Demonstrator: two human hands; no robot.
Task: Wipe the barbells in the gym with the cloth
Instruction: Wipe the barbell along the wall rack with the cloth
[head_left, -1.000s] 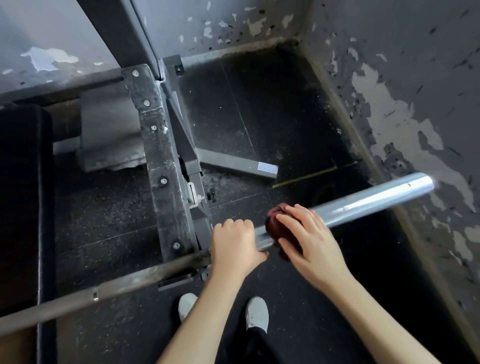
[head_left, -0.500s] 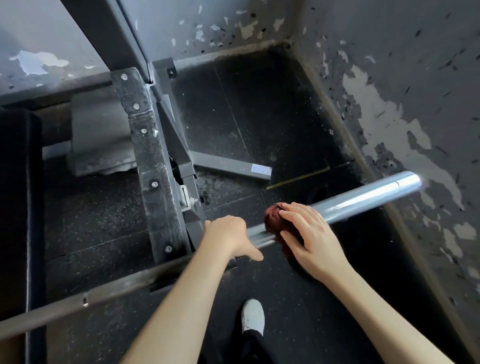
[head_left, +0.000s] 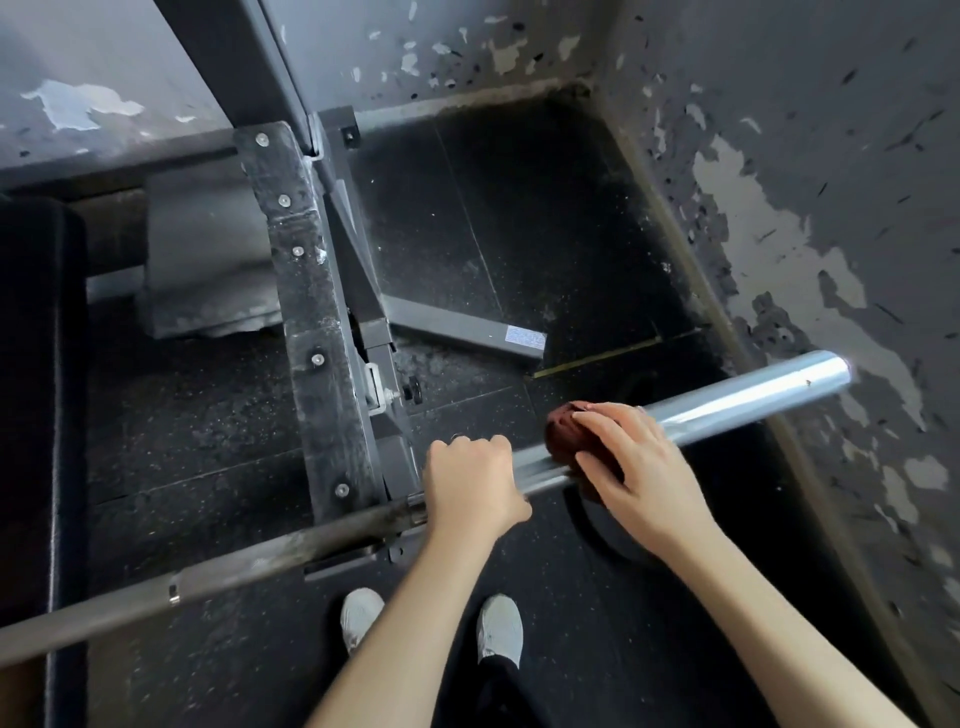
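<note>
Peeling grey walls (head_left: 810, 171), black floor (head_left: 519, 218)

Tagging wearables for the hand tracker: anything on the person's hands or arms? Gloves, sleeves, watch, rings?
Nothing worn. The left hand and right hand are ungloved, with no rings visible. The left forearm and right forearm are bare to the frame edge: no sleeves, watch or bands in view.

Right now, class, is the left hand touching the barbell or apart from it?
Touching. The head view shows the left hand curled over the barbell, no gap; the right hand holds the cloth on it.
</note>
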